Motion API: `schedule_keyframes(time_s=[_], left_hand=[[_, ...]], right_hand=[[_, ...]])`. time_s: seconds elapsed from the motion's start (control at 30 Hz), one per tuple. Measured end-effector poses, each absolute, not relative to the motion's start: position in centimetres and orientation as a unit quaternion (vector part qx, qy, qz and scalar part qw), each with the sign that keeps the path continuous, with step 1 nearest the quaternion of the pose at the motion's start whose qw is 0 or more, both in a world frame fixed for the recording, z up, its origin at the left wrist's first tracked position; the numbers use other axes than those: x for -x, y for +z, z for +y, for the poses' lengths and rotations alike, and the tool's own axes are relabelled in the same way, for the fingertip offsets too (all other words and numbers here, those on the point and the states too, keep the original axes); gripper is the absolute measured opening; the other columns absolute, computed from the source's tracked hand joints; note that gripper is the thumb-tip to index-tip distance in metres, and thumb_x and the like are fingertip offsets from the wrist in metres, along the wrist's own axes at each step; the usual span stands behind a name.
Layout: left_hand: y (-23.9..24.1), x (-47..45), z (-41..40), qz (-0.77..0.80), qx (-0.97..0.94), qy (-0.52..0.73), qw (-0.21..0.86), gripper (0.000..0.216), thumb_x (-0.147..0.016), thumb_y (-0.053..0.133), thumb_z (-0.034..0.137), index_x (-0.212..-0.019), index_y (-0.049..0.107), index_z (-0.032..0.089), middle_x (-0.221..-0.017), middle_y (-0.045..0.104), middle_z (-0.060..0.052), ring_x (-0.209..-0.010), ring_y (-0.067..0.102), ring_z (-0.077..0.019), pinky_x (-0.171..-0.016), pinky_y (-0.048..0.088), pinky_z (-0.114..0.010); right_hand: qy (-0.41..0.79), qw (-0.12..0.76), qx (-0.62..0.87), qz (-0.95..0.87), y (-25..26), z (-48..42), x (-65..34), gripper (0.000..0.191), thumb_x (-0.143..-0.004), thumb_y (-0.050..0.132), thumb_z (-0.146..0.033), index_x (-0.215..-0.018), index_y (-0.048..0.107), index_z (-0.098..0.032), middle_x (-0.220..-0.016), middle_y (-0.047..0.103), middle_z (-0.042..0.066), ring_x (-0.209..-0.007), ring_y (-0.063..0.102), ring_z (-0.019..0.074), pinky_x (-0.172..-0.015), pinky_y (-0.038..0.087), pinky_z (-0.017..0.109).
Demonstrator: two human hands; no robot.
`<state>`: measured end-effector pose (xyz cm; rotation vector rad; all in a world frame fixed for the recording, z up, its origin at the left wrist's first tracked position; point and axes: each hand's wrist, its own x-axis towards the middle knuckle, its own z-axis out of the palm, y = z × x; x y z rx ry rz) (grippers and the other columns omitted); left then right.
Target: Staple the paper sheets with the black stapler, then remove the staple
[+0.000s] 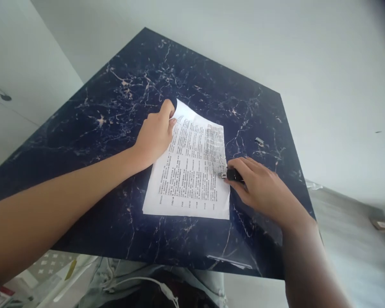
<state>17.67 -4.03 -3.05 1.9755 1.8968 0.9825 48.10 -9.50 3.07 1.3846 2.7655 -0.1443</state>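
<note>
Dark marble-patterned table [122,98] carries one printed sheet [189,171], lying flat near its middle. My left hand [154,134] rests on the sheet's upper left corner, fingers curled together, thumb and fingertips pinching the lifted corner; forearm stretched in from the lower left. My right hand [259,186] sits at the sheet's right edge, fingers closed around a small black stapler [232,174], its metal tip touching the paper. Print is dense and too small to read. A small metal clip [259,141] lies apart, farther right.
</note>
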Motion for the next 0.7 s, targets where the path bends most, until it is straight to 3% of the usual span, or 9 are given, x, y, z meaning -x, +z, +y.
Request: schedule_keyframes(time_s=[0.13, 0.27, 0.33, 0.47, 0.6, 0.7], left_hand=[[-2.8, -17.7, -3.9, 0.658, -0.701, 0.264, 0.079, 0.012, -0.098, 0.065, 0.019, -0.105, 0.056, 0.023, -0.096, 0.064, -0.006, -0.096, 0.066, -0.0277, -0.081, 0.051, -0.037], [-2.6, -17.6, -3.8, 0.659, -0.706, 0.252, 0.067, 0.016, -0.095, 0.071, 0.023, -0.101, 0.056, 0.022, -0.106, 0.066, -0.009, -0.108, 0.063, -0.0324, -0.086, 0.052, -0.041], [-2.5, -17.5, -3.8, 0.663, -0.697, 0.265, 0.071, 0.020, -0.093, 0.073, 0.023, -0.102, 0.056, 0.022, -0.111, 0.067, -0.009, -0.111, 0.063, -0.0319, -0.087, 0.052, -0.041], [-2.4, -17.1, -3.7, 0.657, -0.694, 0.276, 0.101, 0.018, -0.093, 0.072, 0.023, -0.106, 0.059, 0.023, -0.110, 0.070, -0.006, -0.102, 0.066, -0.0278, -0.085, 0.051, -0.038], [-2.6, -16.8, -3.8, 0.646, -0.717, 0.245, 0.094, 0.024, -0.097, 0.064, 0.026, -0.121, 0.069, 0.026, -0.115, 0.067, -0.009, -0.090, 0.067, -0.0250, -0.075, 0.049, -0.036], [-2.7, -17.0, -4.0, 0.644, -0.733, 0.206, 0.079, 0.026, -0.100, 0.058, 0.031, -0.118, 0.076, 0.027, -0.112, 0.065, -0.010, -0.083, 0.066, -0.0244, -0.070, 0.047, -0.036]], right_hand=[[0.002, -0.004, -0.572, 0.820, 3.2, -9.1, -48.8, 0.013, -0.099, 0.057, -0.033, -0.104, 0.056, -0.021, -0.084, 0.067, 0.005, -0.062, 0.055, 0.0188, -0.057, 0.031, 0.031], [-0.064, -0.122, -0.600, 0.788, 3.1, -9.4, -45.6, 0.010, -0.096, 0.057, -0.030, -0.100, 0.055, -0.020, -0.079, 0.066, 0.004, -0.066, 0.058, 0.0181, -0.059, 0.035, 0.030], [-0.107, -0.139, -0.572, 0.801, 2.9, -9.7, -43.1, 0.008, -0.097, 0.055, -0.027, -0.099, 0.053, -0.020, -0.083, 0.068, 0.005, -0.066, 0.058, 0.0167, -0.060, 0.035, 0.030], [-0.079, -0.128, -0.578, 0.802, 3.6, -9.5, -40.2, 0.007, -0.097, 0.052, -0.025, -0.100, 0.053, -0.018, -0.085, 0.067, 0.008, -0.063, 0.051, 0.0160, -0.056, 0.028, 0.032], [-0.008, -0.213, -0.645, 0.734, 6.6, -9.8, -41.3, 0.010, -0.098, 0.048, -0.021, -0.106, 0.052, -0.018, -0.086, 0.064, 0.008, -0.063, 0.050, 0.0159, -0.056, 0.029, 0.032], [-0.071, -0.227, -0.633, 0.736, 7.7, -10.6, -41.2, 0.007, -0.098, 0.051, -0.023, -0.103, 0.052, -0.019, -0.082, 0.064, 0.006, -0.062, 0.052, 0.0154, -0.057, 0.032, 0.031]])
